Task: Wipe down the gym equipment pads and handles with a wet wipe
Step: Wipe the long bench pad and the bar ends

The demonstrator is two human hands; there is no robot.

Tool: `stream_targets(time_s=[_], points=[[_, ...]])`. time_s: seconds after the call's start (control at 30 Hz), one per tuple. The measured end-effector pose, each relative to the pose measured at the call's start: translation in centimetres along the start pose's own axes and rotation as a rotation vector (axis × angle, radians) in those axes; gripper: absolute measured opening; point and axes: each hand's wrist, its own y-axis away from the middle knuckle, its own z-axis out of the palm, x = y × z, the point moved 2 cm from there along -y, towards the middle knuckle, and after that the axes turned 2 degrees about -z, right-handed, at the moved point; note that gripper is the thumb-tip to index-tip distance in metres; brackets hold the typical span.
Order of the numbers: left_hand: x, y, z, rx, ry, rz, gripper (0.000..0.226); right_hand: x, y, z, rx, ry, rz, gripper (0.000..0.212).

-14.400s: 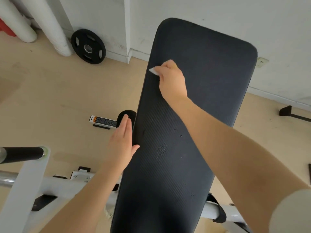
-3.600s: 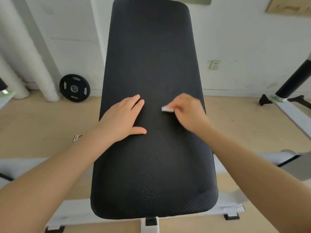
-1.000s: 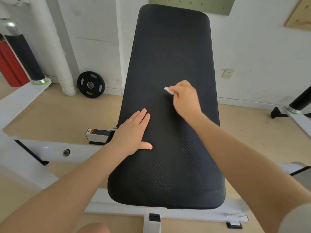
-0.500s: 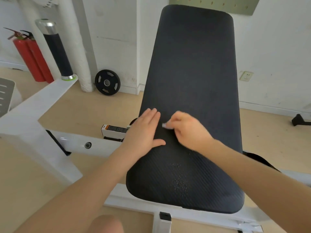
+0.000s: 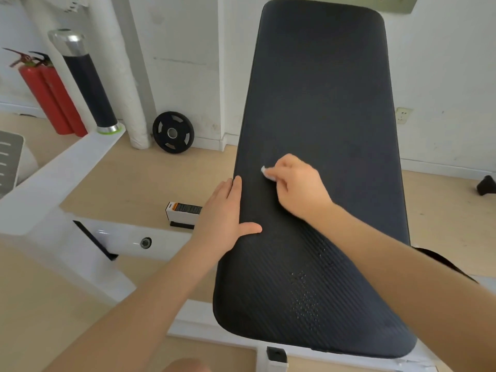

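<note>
- My right hand (image 5: 298, 187) is curled, fingertips pinched on a small bunched white wet wipe (image 5: 267, 173); only a corner of it shows past my fingers, and it is pressed against the black bench pad (image 5: 319, 108).
- The wipe sits on the pad about halfway up its length, in from the pad's left edge.
- My left hand (image 5: 224, 220) lies flat and holds nothing, fingers together along the pad's left edge and thumb spread out onto the pad face, nearer to me than the wipe.
- I judge the step in hand to be wiping the pad face, with the left hand steadying the pad.
- Closer to me on the pad there is a patch of small specks or droplets (image 5: 304, 299); I cannot tell whether they are moisture or wear.
- The next move, as I read it, calls for even pressure and overlapping strokes across the pad, and for my left hand to shift off the edge strip it covers so that part gets wiped too.
- Left of the pad stands the white frame (image 5: 67, 178) with a black upright handle (image 5: 86, 79), which I judge not yet done.
- Beyond the pad's left edge a weight plate (image 5: 173, 132) leans at the wall.
</note>
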Motion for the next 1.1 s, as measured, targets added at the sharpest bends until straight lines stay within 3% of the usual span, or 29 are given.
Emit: stream_targets(time_s=[0.17, 0.27, 0.43, 0.53, 0.63, 0.77, 0.9, 0.97, 1.1], points=[[-0.7, 0.0, 0.3, 0.002, 0.199, -0.038, 0.103, -1.7, 2.8, -0.1, -0.274, -0.051, -0.101, 0.031], [-0.8, 0.1, 0.2, 0.004, 0.236, -0.028, 0.105, -1.0, -0.9, -0.9, -0.181, -0.081, -0.039, 0.031], [-1.1, -0.1, 0.3, 0.011, 0.286, -0.038, 0.104, 0.5, -6.6, 0.1, 0.073, -0.023, 0.242, 0.030], [-1.3, -0.4, 0.6, 0.022, 0.395, -0.050, 0.105, 0.0, -6.3, 1.8, 0.058, 0.042, 0.199, 0.026], [-1.8, -0.6, 0.8, 0.005, 0.544, -0.055, 0.102, -1.7, -3.6, 2.3, 0.027, 0.022, -0.011, 0.022], [-3.7, -0.2, -0.6, -0.118, 1.135, -0.132, 0.057, -4.6, 1.9, 2.7, -0.173, -0.103, -0.137, 0.038], [-4.8, 1.0, -0.7, -0.143, 1.223, -0.191, 0.035, -5.7, 2.7, 2.1, -0.329, -0.096, -0.242, 0.035], [-4.2, 1.6, -0.6, -0.174, 1.265, -0.192, 0.033, -4.8, -0.1, 1.6, -0.215, -0.045, -0.155, 0.031], [-3.7, 2.0, -0.4, -0.150, 1.406, -0.208, 0.044, -3.0, -4.3, 1.9, 0.012, 0.003, 0.201, 0.030]])
